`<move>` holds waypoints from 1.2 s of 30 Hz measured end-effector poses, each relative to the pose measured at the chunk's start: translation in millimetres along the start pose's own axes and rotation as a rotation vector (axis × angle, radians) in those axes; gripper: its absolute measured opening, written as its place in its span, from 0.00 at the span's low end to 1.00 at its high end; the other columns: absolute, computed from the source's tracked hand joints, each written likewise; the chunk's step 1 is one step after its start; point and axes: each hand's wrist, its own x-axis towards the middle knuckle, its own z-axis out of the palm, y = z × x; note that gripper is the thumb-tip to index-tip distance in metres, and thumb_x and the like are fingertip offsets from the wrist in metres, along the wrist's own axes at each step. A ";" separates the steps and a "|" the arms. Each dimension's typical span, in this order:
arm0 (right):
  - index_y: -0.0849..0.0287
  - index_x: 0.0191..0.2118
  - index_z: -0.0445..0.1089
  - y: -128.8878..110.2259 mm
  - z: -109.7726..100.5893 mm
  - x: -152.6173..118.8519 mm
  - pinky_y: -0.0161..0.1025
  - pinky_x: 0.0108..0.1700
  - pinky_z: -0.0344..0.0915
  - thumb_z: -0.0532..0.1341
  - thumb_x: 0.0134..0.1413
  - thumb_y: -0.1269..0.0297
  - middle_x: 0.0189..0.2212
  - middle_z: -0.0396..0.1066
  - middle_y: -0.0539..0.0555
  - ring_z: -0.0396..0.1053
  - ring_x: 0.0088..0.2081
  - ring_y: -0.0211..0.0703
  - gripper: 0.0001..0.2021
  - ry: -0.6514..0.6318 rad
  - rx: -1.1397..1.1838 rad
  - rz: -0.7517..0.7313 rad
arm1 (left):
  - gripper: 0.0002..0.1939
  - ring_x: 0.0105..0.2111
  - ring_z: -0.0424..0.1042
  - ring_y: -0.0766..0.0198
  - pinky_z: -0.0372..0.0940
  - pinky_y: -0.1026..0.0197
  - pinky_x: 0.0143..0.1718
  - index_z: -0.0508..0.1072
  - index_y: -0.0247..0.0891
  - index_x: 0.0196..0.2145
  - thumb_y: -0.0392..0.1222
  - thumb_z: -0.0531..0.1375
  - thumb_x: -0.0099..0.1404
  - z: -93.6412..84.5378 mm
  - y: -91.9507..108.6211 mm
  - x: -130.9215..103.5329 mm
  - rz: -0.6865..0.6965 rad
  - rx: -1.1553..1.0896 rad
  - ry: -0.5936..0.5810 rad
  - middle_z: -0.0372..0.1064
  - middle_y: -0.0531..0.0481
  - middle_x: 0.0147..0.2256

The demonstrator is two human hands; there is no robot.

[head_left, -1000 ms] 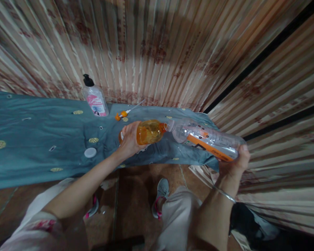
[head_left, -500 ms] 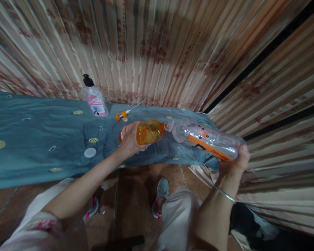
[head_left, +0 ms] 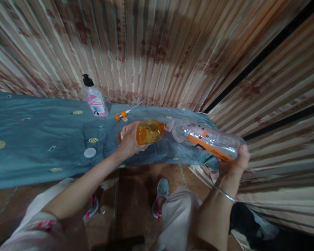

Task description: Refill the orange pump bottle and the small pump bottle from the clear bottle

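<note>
At the left, the blue-green cloth-covered desk (head_left: pixel 36 139) carries a round white cap (head_left: pixel 90 152), lying flat, and farther back a black-topped pump bottle (head_left: pixel 96 101), standing. To their right an orange pump head with a clear dip tube (head_left: pixel 123 114) lies loose. Next, the left hand (head_left: pixel 131 138) is wrapped around an amber bottle (head_left: pixel 151 132) over the desk; whether its base rests there is hidden. Its uncapped neck meets the mouth of a clear plastic bottle with an orange label (head_left: pixel 208 139), whose base end the right hand (head_left: pixel 237 158) grips. The step in hand looks like pouring between the bottles; the next move calls for steady, aligned mouths and a gradual tilt.
</note>
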 end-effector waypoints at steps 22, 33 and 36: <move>0.56 0.33 0.72 15.5 -10.6 7.1 0.40 0.20 0.67 0.64 0.40 0.38 0.27 0.68 0.49 0.67 0.25 0.43 0.25 0.052 0.003 -0.043 | 0.47 0.60 0.69 0.37 0.60 0.33 0.64 0.61 0.40 0.62 0.51 0.75 0.50 1.7 -1.7 -0.9 0.006 0.018 -0.006 0.70 0.37 0.59; 0.56 0.30 0.70 2.9 1.3 -0.2 0.39 0.19 0.63 0.63 0.35 0.39 0.25 0.66 0.49 0.65 0.25 0.43 0.24 0.068 -0.021 -0.014 | 0.46 0.60 0.69 0.36 0.60 0.33 0.64 0.62 0.40 0.62 0.49 0.75 0.49 1.9 -2.7 -1.1 0.011 -0.013 0.014 0.71 0.36 0.59; 0.56 0.31 0.70 5.2 -1.1 0.6 0.39 0.21 0.65 0.63 0.37 0.40 0.26 0.66 0.49 0.67 0.27 0.45 0.23 0.063 -0.009 -0.011 | 0.46 0.60 0.69 0.36 0.59 0.33 0.65 0.62 0.40 0.62 0.49 0.75 0.50 2.3 -2.6 -1.6 0.014 -0.011 0.014 0.71 0.35 0.58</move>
